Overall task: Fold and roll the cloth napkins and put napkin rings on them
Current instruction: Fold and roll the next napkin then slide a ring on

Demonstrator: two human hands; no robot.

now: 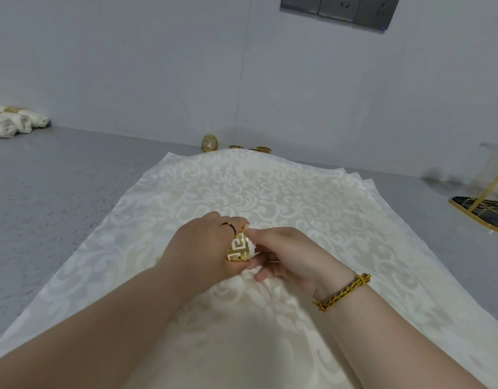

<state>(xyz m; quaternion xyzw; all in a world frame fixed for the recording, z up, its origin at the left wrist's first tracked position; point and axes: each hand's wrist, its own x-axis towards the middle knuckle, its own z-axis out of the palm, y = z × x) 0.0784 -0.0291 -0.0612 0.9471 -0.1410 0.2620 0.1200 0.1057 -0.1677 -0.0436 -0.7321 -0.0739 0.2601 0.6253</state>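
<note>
Both hands meet over the middle of the spread napkins (270, 186). Noted: the left hand (205, 245) has its fingers curled round a gold napkin ring (239, 247) with a key-pattern cutout. The right hand (287, 254) pinches the rolled napkin (252, 244), whose white end sits inside the ring; the fingers hide most of the roll. The spread napkins lie flat in a stack on the grey table (60, 192). Finished rolls (15, 122) lie at the far left. Spare rings (263, 149) stand by the wall behind the stack. A gold wire stand (483, 203) sits at the right edge.
</note>
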